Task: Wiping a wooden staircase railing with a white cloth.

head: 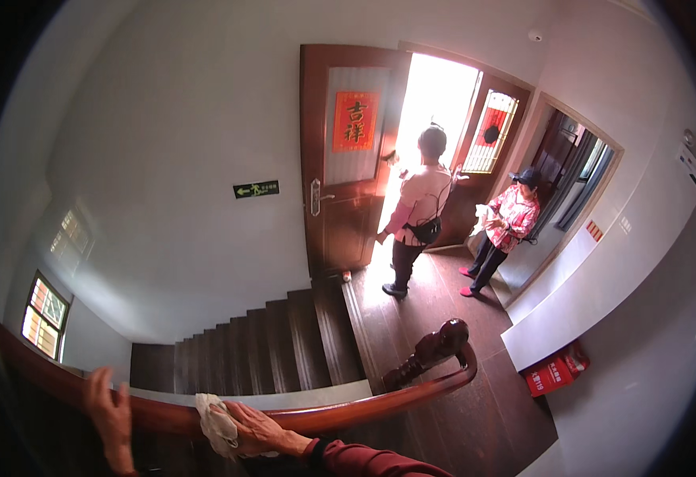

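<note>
A polished reddish-brown wooden handrail (348,411) curves across the bottom of the view. My right hand (257,427), in a dark red sleeve with a black cuff, presses a crumpled pale cloth (216,424) against the rail. The cloth wraps over the rail's top and hangs down its near side. Farther left, my left hand (108,411) is raised at the rail with its fingers apart and nothing in them. It is slightly blurred, and whether it touches the wood I cannot tell. The rail's right end bends round to a carved newel post (437,346).
Dark stairs (264,340) descend to the left beyond the rail. One person (422,197) stands at an open wooden door (348,220); another (509,220) in a patterned top holds a white cloth. A red fire-equipment box (553,372) stands by the right wall.
</note>
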`<state>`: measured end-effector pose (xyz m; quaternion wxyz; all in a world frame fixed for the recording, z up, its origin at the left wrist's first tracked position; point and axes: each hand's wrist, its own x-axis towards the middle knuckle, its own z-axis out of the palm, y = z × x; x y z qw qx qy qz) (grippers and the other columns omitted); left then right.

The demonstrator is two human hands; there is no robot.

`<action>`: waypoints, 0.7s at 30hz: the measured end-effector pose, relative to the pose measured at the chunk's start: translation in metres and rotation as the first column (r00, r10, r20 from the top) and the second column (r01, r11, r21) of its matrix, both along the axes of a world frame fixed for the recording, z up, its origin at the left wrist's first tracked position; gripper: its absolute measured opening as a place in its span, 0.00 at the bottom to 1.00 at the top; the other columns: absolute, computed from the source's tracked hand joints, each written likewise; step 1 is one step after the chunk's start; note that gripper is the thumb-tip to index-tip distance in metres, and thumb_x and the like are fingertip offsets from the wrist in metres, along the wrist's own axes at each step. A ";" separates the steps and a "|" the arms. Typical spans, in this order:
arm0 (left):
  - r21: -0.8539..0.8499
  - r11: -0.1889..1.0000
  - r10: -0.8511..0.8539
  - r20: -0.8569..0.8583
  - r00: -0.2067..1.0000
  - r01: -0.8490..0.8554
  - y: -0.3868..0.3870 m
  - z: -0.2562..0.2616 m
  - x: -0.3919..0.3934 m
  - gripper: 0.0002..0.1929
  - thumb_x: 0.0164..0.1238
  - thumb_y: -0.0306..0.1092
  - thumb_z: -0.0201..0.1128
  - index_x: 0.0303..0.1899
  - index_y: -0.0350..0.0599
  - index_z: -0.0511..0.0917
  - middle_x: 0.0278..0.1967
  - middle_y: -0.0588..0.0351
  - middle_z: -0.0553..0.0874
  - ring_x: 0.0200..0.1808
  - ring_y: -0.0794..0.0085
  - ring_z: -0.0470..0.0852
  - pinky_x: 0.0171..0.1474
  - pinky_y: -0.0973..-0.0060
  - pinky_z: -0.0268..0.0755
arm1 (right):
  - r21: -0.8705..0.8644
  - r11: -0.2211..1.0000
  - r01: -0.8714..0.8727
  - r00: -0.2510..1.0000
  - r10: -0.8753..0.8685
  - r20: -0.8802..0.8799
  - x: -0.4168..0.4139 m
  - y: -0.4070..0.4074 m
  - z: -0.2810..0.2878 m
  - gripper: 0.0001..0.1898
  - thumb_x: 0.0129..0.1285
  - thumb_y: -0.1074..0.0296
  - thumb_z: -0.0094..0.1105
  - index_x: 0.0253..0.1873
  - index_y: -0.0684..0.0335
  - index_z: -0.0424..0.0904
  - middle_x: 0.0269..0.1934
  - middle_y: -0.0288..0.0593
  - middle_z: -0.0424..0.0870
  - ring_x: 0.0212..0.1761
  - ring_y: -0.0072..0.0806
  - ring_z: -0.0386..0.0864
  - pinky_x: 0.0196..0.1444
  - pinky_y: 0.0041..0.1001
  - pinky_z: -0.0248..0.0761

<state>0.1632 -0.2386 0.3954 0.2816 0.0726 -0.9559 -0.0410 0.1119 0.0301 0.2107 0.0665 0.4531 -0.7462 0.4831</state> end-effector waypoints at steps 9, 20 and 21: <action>-0.274 0.912 0.241 -0.240 0.940 -0.303 -0.171 -0.034 0.020 0.12 0.74 0.33 0.60 0.49 0.33 0.78 0.61 0.41 0.75 0.72 0.46 0.66 0.78 0.47 0.52 | -0.258 0.965 0.052 0.984 -0.094 -0.153 0.011 0.019 0.116 0.26 0.52 0.61 0.68 0.54 0.65 0.75 0.43 0.50 0.80 0.42 0.47 0.80 0.44 0.42 0.75; -0.155 0.954 0.213 -0.248 0.945 -0.255 -0.153 -0.008 -0.008 0.11 0.69 0.29 0.62 0.27 0.34 0.76 0.36 0.46 0.81 0.62 0.46 0.76 0.77 0.46 0.53 | -0.160 0.986 0.041 0.949 -0.089 -0.303 0.005 0.014 0.115 0.21 0.53 0.61 0.66 0.51 0.62 0.76 0.40 0.47 0.79 0.43 0.46 0.79 0.44 0.40 0.74; -0.156 0.954 0.214 -0.243 0.946 -0.256 -0.152 -0.008 -0.008 0.11 0.69 0.29 0.62 0.27 0.34 0.76 0.36 0.46 0.81 0.62 0.46 0.76 0.77 0.46 0.53 | -0.208 0.976 0.062 0.972 -0.107 -0.209 0.008 0.013 0.116 0.21 0.53 0.60 0.66 0.51 0.61 0.75 0.38 0.46 0.78 0.42 0.46 0.79 0.44 0.39 0.74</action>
